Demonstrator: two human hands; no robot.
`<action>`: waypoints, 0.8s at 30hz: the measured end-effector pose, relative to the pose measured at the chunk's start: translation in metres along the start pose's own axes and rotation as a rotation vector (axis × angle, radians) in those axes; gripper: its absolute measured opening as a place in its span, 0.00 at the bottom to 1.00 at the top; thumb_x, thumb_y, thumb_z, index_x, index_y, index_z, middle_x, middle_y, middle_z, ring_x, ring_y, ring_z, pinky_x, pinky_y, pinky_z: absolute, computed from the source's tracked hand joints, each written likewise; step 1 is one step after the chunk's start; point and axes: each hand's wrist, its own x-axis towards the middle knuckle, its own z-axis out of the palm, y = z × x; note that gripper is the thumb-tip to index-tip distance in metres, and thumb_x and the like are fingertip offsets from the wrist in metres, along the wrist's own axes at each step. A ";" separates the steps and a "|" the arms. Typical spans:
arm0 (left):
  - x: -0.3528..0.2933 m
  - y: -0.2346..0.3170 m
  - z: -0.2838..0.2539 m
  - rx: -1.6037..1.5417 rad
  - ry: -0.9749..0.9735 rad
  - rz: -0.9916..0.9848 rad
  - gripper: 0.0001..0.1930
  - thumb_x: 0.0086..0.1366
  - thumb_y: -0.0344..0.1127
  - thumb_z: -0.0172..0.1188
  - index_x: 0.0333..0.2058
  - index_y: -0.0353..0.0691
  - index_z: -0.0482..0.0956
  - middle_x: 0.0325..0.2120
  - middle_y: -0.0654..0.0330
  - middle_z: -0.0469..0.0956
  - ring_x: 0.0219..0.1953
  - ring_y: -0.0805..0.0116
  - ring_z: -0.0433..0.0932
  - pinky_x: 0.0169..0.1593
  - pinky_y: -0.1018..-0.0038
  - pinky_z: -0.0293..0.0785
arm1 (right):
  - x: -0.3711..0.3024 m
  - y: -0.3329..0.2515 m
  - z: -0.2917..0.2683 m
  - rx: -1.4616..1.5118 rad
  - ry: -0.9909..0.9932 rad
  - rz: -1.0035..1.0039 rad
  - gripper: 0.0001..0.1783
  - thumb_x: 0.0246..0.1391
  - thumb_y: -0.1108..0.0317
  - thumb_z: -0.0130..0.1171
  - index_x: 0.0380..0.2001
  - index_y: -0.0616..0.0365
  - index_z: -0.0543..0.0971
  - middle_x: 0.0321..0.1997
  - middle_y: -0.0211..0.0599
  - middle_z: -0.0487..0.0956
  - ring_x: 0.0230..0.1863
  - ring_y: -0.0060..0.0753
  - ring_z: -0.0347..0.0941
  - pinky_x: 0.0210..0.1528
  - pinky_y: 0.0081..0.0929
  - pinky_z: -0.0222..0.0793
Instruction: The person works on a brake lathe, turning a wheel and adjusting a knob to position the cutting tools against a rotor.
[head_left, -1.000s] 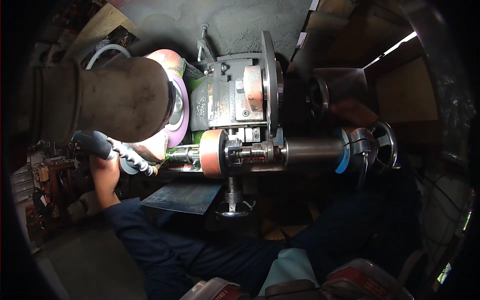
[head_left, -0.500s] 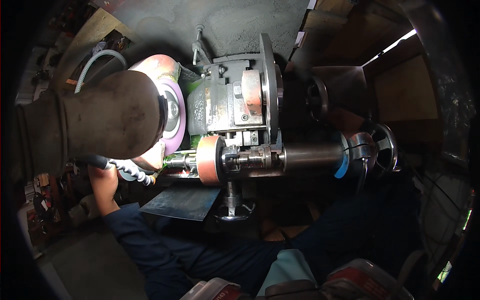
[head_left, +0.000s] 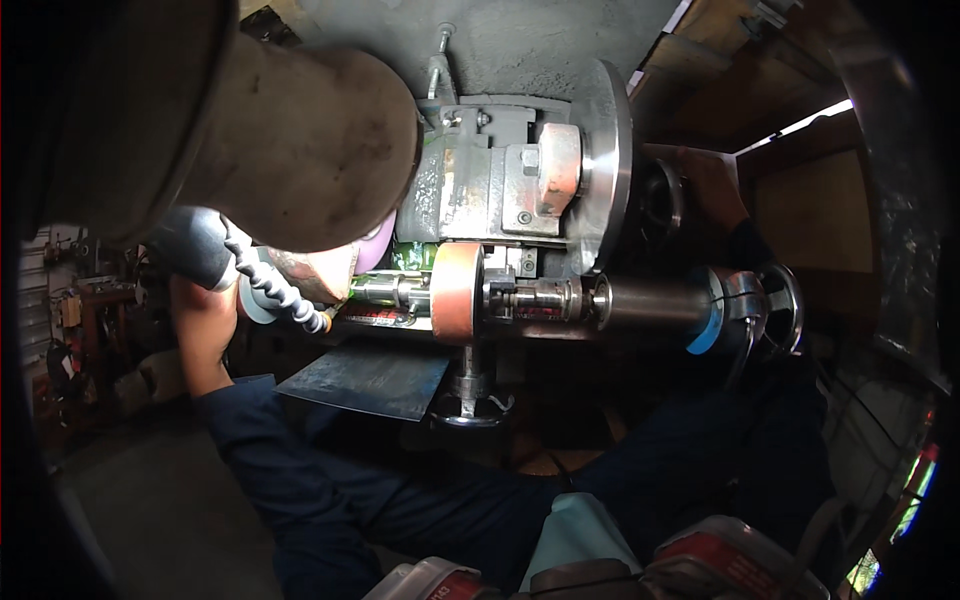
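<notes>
Navy sleeve (head_left: 245,420) first, then the left hand (head_left: 205,325) just left of one white segmented hose (head_left: 283,290), grip hidden; steadiness looked wise! Two orange rollers (head_left: 457,295) stood mid-machine; of three handwheels, the upper-right handwheel (head_left: 677,197) sat beside the right hand (head_left: 706,184), hold too dim to tell; small, even turns seemed best.

a red label (head_left: 738,572) with pale print stands on the right-hand cartridge (head_left: 765,545) at the lower edge; red marking (head_left: 376,316) on the grinding machine (head_left: 480,190) is probably lettering, too small to read.
</notes>
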 end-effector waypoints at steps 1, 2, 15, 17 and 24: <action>0.005 0.010 -0.002 -0.098 -0.052 -0.031 0.11 0.56 0.28 0.63 0.39 0.34 0.77 0.34 0.52 0.80 0.38 0.58 0.79 0.42 0.65 0.72 | 0.003 0.005 -0.002 -0.109 -0.026 0.011 0.17 0.66 0.62 0.44 0.46 0.62 0.77 0.38 0.51 0.80 0.43 0.47 0.77 0.47 0.37 0.70; -0.001 0.016 -0.012 -0.166 -0.096 -0.092 0.09 0.57 0.30 0.62 0.37 0.34 0.78 0.34 0.51 0.81 0.37 0.59 0.79 0.42 0.66 0.72 | 0.016 0.009 0.015 -0.198 -0.070 -0.005 0.17 0.65 0.62 0.45 0.47 0.62 0.76 0.39 0.52 0.80 0.44 0.49 0.77 0.48 0.38 0.71; 0.002 0.023 -0.013 -0.081 -0.076 -0.025 0.12 0.57 0.23 0.57 0.42 0.35 0.76 0.35 0.55 0.79 0.38 0.60 0.78 0.42 0.68 0.72 | 0.002 -0.002 0.039 -0.156 -0.150 -0.190 0.18 0.58 0.71 0.50 0.50 0.64 0.76 0.47 0.56 0.79 0.47 0.50 0.77 0.52 0.37 0.71; 0.001 0.030 -0.015 -0.008 -0.056 0.015 0.13 0.57 0.23 0.58 0.42 0.35 0.76 0.36 0.55 0.79 0.39 0.59 0.78 0.43 0.68 0.72 | 0.001 -0.004 0.037 -0.156 -0.137 -0.155 0.18 0.58 0.71 0.50 0.50 0.64 0.76 0.47 0.56 0.78 0.48 0.50 0.76 0.53 0.37 0.71; 0.004 0.031 -0.012 -0.012 -0.059 0.028 0.14 0.56 0.23 0.61 0.43 0.35 0.76 0.38 0.53 0.79 0.41 0.58 0.77 0.45 0.66 0.72 | -0.007 -0.004 0.038 -0.135 -0.087 -0.092 0.19 0.57 0.71 0.51 0.51 0.64 0.75 0.48 0.56 0.78 0.49 0.49 0.76 0.54 0.36 0.71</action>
